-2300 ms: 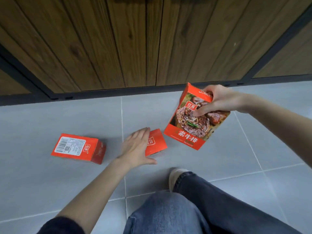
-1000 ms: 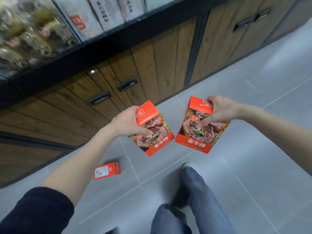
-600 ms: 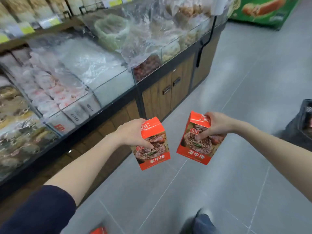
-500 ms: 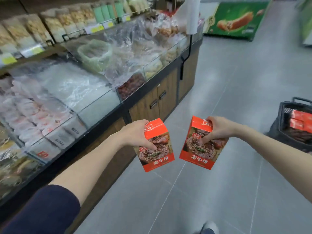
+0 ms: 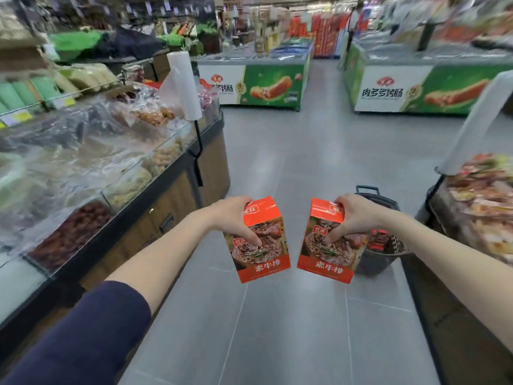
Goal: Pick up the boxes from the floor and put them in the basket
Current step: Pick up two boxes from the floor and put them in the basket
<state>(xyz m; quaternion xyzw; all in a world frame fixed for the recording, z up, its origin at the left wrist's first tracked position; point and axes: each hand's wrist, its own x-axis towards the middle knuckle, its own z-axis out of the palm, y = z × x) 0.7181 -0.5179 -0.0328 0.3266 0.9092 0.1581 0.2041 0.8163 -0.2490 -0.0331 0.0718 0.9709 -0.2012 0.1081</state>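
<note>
I hold two red boxes with a meat picture on the front, both up in the air at waist height. My left hand (image 5: 236, 218) grips the top of the left box (image 5: 262, 245). My right hand (image 5: 354, 215) grips the top of the right box (image 5: 327, 245). The dark shopping basket (image 5: 385, 259) stands on the floor just behind and to the right of the right box, partly hidden by it and by my right forearm. Some red packaging shows inside it.
A glass-topped food counter (image 5: 111, 173) with wooden doors runs along the left. Another display (image 5: 480, 207) stands at the right. Green chest freezers (image 5: 266, 84) cross the far end. The grey tiled aisle (image 5: 291, 315) stretches ahead. The view is blurred.
I rose from the floor with a box in each hand and turned right. The basket, earlier at the right edge, now sits straight ahead behind the right box. The floor box left the view.
</note>
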